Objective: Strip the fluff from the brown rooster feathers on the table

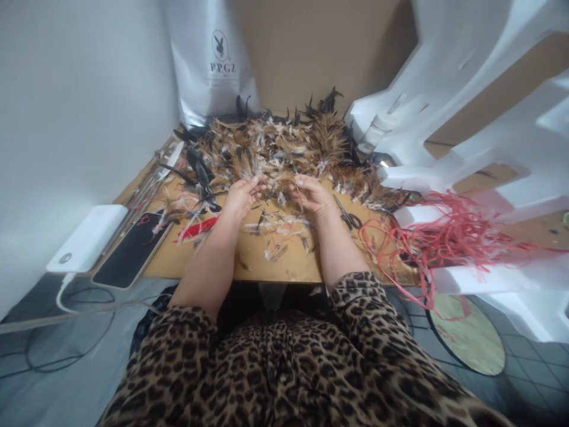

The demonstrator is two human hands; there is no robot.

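My left hand (243, 197) is closed at the near edge of a big heap of brown and black feathers (271, 139), its thumb and fingers pinched on feathers. Across from it, my right hand (311, 193) is also closed, with its fingertips on a brown feather. A small feather bunch (281, 185) shows between the two hands, hard to separate from the heap behind. Loose feather scraps (275, 252) lie on the wooden table (275, 271) below my hands. Black scissors (347, 213) rest just right of my right hand.
To the left are a phone (132, 249), a white power bank (89, 237) with a cable, and a red strip (198, 228). Pink ribbons (462, 237) tangle over white foam pieces (489, 154) on the right. A white bag (213, 65) stands behind the feathers.
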